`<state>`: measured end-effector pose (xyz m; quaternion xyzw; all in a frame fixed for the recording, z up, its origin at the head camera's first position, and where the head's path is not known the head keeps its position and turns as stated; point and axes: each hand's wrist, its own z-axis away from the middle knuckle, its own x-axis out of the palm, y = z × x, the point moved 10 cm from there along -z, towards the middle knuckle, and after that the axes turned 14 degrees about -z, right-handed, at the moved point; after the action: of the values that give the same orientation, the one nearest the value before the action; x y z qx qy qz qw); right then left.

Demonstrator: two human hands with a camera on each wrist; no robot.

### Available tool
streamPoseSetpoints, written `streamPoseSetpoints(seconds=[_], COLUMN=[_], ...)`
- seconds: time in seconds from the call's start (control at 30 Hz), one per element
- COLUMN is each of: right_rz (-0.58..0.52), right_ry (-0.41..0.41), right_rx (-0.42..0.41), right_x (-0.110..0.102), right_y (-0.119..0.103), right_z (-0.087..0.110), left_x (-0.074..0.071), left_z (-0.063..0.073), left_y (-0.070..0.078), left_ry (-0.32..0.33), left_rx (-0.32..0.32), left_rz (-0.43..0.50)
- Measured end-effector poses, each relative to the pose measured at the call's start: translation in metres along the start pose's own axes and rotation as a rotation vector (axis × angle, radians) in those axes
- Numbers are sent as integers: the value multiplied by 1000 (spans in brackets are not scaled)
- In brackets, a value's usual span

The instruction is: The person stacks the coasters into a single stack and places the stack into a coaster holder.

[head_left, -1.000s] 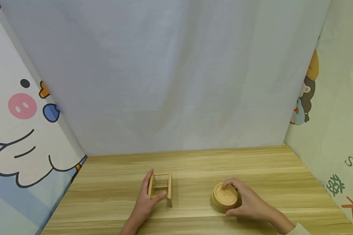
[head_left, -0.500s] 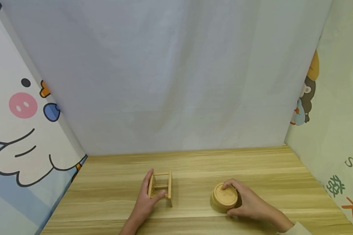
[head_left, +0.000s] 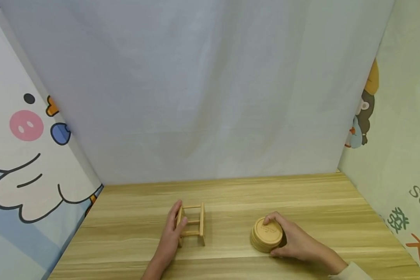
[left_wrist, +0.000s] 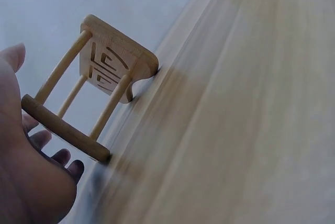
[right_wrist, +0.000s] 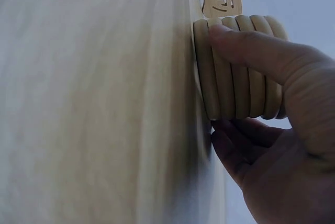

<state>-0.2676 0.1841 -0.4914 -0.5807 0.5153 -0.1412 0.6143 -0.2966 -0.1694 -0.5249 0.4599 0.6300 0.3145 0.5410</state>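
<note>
A small wooden rack [head_left: 202, 224] stands on the table, two side panels joined by thin rods. My left hand [head_left: 168, 235] lies along its left panel, thumb drawn back to that same side. In the left wrist view the fingers [left_wrist: 61, 156] are loose behind the near panel, and the far panel [left_wrist: 118, 56] shows cut-out slots. To the right, my right hand [head_left: 295, 239] holds a stack of round wooden coasters [head_left: 268, 233]. Seen from the right wrist, thumb and fingers span the sides of the stacked coasters [right_wrist: 241, 90], which appear to rest on the table.
Wood-grain table [head_left: 227, 194] lies under both objects, with a gap between rack and stack. A pale curtain [head_left: 210, 97] closes off the back. Cartoon-printed cloths [head_left: 28, 163] hang at the left and right sides.
My left thumb has come off the rack's right side and moved left, up beside the left panel. The rack stays in about the same place. My right hand and the coasters have hardly moved.
</note>
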Motion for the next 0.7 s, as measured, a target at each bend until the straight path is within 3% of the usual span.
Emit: streamPoseSetpoints(seconds=[0.1,0.3,0.43,0.7], right_rz=[1,-7,-3,6], right_ry=[-3,4,3,10], right_rx=[1,5,1,5], right_x=[1,0,-1,-1], right_y=[1,1,-1,-1], right_z=[0,1,3,3], left_x=[-6,-16,-12,5], left_z=[2,3,5,15], left_y=[10,36,60,100], left_ry=[43,171,209,238], left_rx=[18,162,257,486], left_rz=[-50,-198,-308,-398])
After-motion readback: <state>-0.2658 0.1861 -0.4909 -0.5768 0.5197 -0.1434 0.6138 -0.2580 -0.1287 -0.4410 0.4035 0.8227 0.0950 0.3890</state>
